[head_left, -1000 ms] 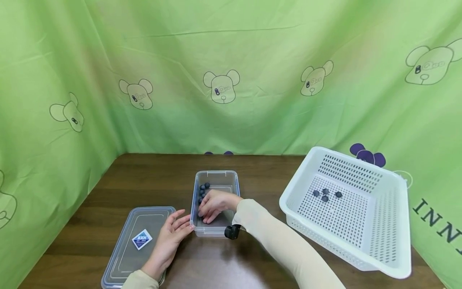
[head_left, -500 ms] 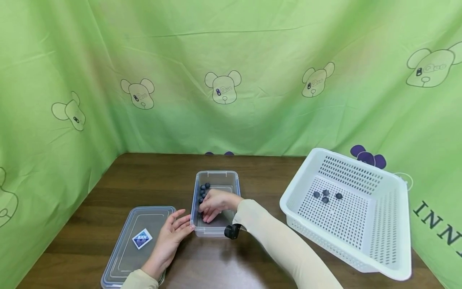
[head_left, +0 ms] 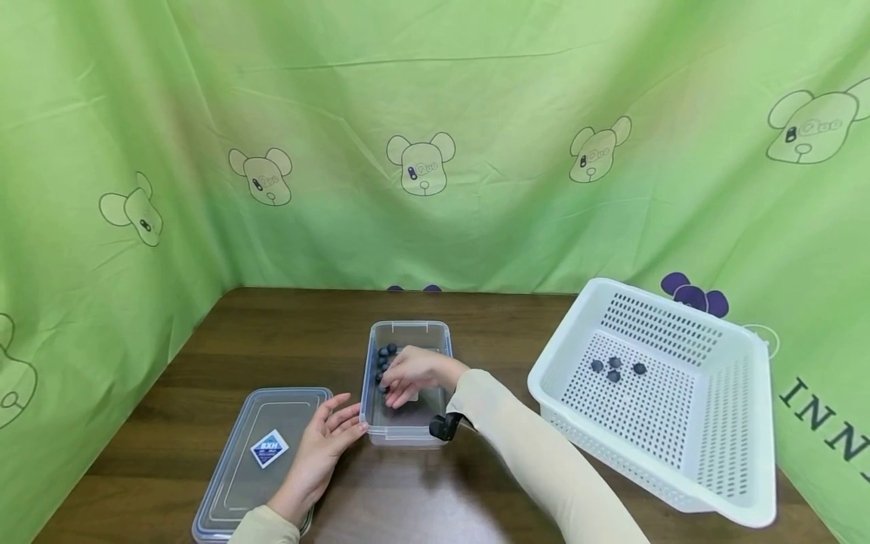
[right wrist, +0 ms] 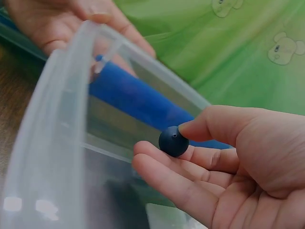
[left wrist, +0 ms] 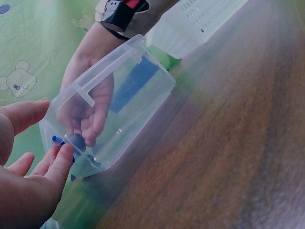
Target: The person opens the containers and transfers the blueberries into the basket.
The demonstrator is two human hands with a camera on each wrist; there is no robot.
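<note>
Dark ball (right wrist: 172, 141) pinched by right fingers (right wrist: 183, 187), box (head_left: 409, 434) walls around, left fingers (left wrist: 59, 168) spread at edge, basket (head_left: 730, 434) well apart

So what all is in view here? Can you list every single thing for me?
Table: 1, brown, lower half of the head view
Curtain: 1, green with printed animal heads, behind the table
Lid: 1, see-through with blue edge, left side
Label: 1, blue and white, on the lid
Box: 1, clear with blue parts, centre
Loose balls: several, partly hidden, dark, in the box
Held ball: 1, dark blue, inside the box
Basket: 1, white, right side
Basket balls: 4, dark, basket floor
Wrist device: 1, black, box's near right corner
Sleeves: 2, cream, bottom edge
Left hand: 1, touching the box
Right hand: 1, holding the ball
</note>
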